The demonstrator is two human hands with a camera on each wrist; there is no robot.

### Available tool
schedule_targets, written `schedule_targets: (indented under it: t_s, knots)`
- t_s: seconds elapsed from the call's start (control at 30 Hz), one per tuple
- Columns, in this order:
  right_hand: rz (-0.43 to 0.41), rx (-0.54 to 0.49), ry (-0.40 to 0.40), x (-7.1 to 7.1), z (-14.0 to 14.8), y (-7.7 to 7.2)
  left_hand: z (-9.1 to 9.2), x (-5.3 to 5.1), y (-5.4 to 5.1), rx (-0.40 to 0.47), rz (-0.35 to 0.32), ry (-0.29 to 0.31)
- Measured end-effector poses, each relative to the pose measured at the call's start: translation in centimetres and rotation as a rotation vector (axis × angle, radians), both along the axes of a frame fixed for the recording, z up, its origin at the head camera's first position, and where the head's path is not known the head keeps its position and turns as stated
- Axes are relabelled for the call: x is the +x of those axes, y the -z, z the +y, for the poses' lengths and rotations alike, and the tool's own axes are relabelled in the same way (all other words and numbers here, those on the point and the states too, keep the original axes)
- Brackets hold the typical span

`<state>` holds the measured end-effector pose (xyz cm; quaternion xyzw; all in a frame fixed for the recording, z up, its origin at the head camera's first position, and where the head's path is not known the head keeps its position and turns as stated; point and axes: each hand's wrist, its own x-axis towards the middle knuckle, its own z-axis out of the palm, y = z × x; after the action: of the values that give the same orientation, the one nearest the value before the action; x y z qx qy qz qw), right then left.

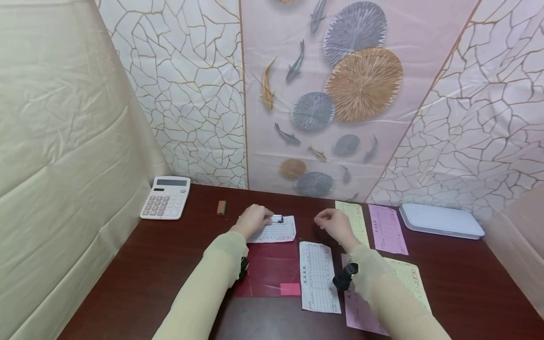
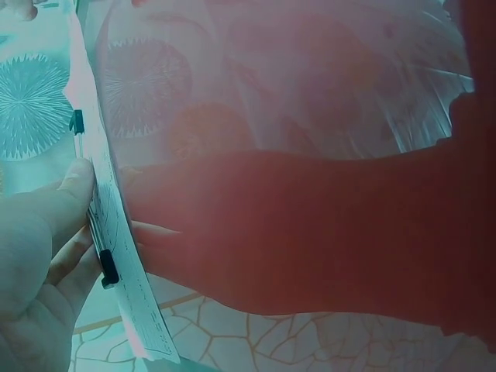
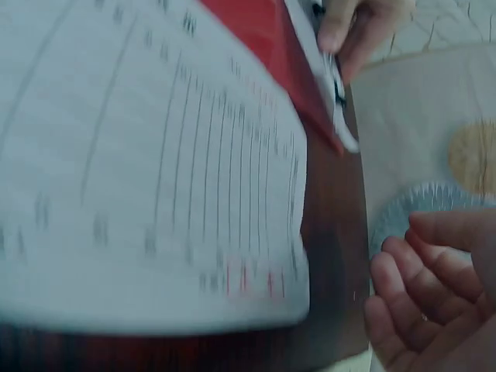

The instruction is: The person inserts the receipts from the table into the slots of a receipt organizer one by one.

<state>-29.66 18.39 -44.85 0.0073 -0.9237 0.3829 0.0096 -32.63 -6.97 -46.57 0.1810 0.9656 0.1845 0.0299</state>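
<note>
Left hand [image 1: 251, 221] pinches a clipped white form [image 1: 278, 232] atop red film [image 1: 272, 264]; right hand [image 1: 337, 225] loosely curled; dark table [image 1: 114, 288], patterned far backdrop [image 1: 199, 108].

Can't read a single word from where I'm standing, tbh. The white slip [image 1: 318, 278] low in the middle of the frame has black and red print, just blur even in the right wrist view. Pink slip [image 1: 387, 230] and yellow slip [image 1: 351, 217], right of centre: tiny print. Calculator [image 1: 165, 198] keys, left: too small.
</note>
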Motion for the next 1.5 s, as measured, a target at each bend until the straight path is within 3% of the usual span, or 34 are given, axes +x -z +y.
schedule_targets:
  t_s: [0.5, 0.67, 0.87, 1.03, 1.23, 1.5]
  knots:
    - [0.163, 0.147, -0.101, -2.2, 3.9, 1.3, -1.3, -0.1, 0.5, -0.002, 0.009, -0.014]
    - [0.238, 0.241, -0.112, -3.2, 5.2, 1.5, -1.3, -0.1, 0.6, 0.000, 0.001, -0.009]
    - [0.234, 0.297, -0.124, -4.2, 7.1, 1.4, -0.9, 0.0, 0.6, 0.009, -0.015, -0.027]
    - [0.235, 0.332, -0.121, -4.8, 8.4, 1.5, -0.6, -0.2, 0.8, 0.004, 0.013, -0.003]
    - [0.232, 0.395, -0.138, -5.4, 8.4, 1.2, -0.5, -0.6, 1.1, 0.011, 0.037, 0.008]
    - [0.213, 0.480, -0.150, -6.3, 8.5, 1.2, -0.3, -0.8, 0.7, 0.010, 0.026, 0.009]
